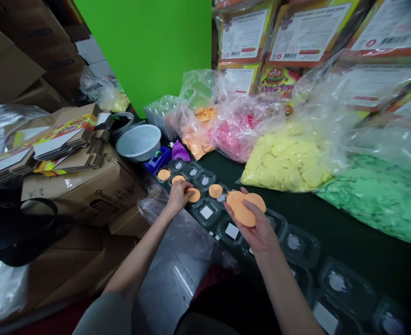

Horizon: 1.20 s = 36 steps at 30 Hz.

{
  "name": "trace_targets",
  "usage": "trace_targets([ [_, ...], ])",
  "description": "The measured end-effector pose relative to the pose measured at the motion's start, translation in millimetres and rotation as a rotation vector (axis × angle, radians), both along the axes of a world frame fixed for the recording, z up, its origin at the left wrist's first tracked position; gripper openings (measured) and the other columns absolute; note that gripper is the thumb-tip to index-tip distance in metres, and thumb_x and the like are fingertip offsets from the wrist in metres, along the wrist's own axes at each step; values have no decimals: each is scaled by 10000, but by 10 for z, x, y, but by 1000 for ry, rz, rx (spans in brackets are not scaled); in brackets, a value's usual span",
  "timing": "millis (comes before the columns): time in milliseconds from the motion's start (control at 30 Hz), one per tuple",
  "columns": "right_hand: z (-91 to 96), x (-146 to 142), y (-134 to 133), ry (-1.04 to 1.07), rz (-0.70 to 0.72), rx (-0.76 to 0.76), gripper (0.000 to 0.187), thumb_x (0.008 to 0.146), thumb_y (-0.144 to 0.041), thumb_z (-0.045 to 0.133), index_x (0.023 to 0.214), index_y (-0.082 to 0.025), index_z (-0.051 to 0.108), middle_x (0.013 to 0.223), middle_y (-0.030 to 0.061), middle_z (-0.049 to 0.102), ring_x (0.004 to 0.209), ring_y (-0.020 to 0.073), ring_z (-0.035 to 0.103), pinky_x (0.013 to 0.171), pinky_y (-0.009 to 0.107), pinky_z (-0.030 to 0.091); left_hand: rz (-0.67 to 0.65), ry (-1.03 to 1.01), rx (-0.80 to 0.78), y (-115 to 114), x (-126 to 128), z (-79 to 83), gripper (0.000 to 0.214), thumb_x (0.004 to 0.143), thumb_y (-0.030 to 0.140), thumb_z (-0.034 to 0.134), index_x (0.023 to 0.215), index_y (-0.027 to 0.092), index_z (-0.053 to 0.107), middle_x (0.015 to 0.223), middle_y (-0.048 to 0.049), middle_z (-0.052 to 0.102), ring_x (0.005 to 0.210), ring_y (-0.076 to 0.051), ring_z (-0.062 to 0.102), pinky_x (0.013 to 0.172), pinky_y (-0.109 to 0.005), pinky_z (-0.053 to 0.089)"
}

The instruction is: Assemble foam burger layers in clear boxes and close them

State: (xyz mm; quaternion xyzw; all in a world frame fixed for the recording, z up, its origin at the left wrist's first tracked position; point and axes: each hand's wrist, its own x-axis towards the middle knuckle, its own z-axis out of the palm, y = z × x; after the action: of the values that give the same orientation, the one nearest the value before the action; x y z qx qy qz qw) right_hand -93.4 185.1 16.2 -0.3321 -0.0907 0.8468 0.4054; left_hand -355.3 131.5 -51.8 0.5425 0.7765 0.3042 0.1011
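Observation:
My right hand (257, 228) is closed around a small stack of orange discs (245, 208), held above a row of clear plastic trays (226, 228) on the dark green table (348, 242). My left hand (179, 195) pinches one orange disc (193, 195) down at a tray on the left of the row. Three trays near it each hold an orange disc (164, 175). The trays closer to me hold only white square inserts (206, 212).
Clear bags of orange (196, 135), pink (236, 135), yellow (285, 160) and green pieces (376, 195) lie behind the trays. A white bowl (138, 142), a blue tape dispenser (157, 159), cardboard boxes (83, 186) and flat printed cartons (62, 135) sit left. Packaged goods are stacked at the back right.

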Motion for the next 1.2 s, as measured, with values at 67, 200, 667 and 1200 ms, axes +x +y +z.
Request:
trace_targets([
  [67,8,33,-9,-11,-4,3,452,743,-85,759,1169,-210,676,1117,79,769,1073,237,729,981,471,588,1,52,15,-12,27,0,198,836,190,707,1033,186,706,973,-78,630,963,-250,556,891,-382,448],
  [200,47,103,-28,-40,-17,4,445,739,-107,772,1157,-225,679,1126,69,769,1103,235,718,974,458,593,-46,141,-5,-14,73,15,74,876,164,658,893,182,728,922,-83,659,934,-253,563,871,-383,448],
  [667,104,318,-129,-80,-73,21,473,718,-128,798,1166,-214,674,1130,90,771,1065,260,741,886,418,638,-164,211,28,291,518,312,236,896,380,699,1029,185,693,1000,-106,671,1009,-292,555,892,-410,416],
  [1200,-24,541,-344,-118,-52,-53,541,683,-112,814,1198,-210,679,1116,77,762,1094,257,719,910,421,631,-239,-525,-45,15,453,427,221,814,307,731,944,182,602,732,29,603,640,-119,550,582,-222,381],
])
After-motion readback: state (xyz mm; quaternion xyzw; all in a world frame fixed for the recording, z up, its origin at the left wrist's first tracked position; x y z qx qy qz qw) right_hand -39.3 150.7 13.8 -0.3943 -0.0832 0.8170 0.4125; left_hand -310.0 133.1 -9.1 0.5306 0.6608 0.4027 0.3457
